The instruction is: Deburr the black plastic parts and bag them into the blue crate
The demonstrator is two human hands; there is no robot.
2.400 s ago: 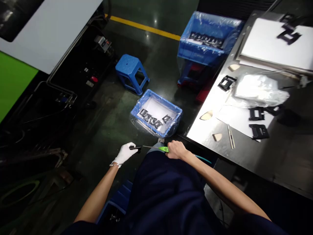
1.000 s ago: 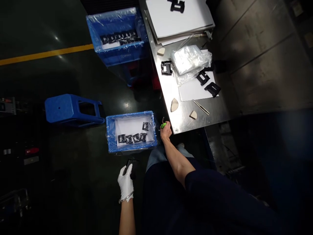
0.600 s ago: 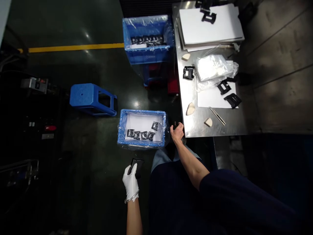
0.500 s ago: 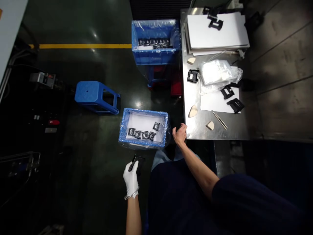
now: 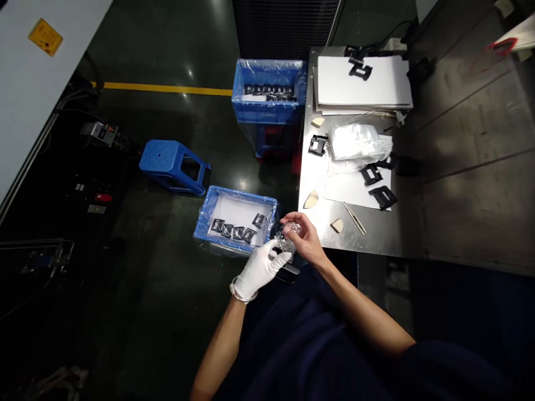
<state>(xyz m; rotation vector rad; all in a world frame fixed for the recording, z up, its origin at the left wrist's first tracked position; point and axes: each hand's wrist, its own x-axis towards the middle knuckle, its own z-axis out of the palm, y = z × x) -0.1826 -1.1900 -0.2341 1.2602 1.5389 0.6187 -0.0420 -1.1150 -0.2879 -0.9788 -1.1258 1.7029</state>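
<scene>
Your bare right hand [image 5: 304,236] has its thumb and fingertips pinched together on a small clear plastic bag [image 5: 288,233], held just off the near left corner of the stainless steel table [image 5: 368,239]. Your white-gloved left hand [image 5: 261,270] sits just below it, fingers pressed together and reaching toward the bag. A black plastic part [image 5: 289,270] shows under those fingers, but whether they grip it cannot be told from this view. The blue lined crate [image 5: 238,195] is just to the left, with 5 black bagged parts [image 5: 232,229] lying on its white sheet.

For clean handling, it seems best to pinch the bag by its edge, keep the film smooth, and keep the part's corners from catching on it. Work close above the crate's rim, so anything dropped lands inside.
</scene>
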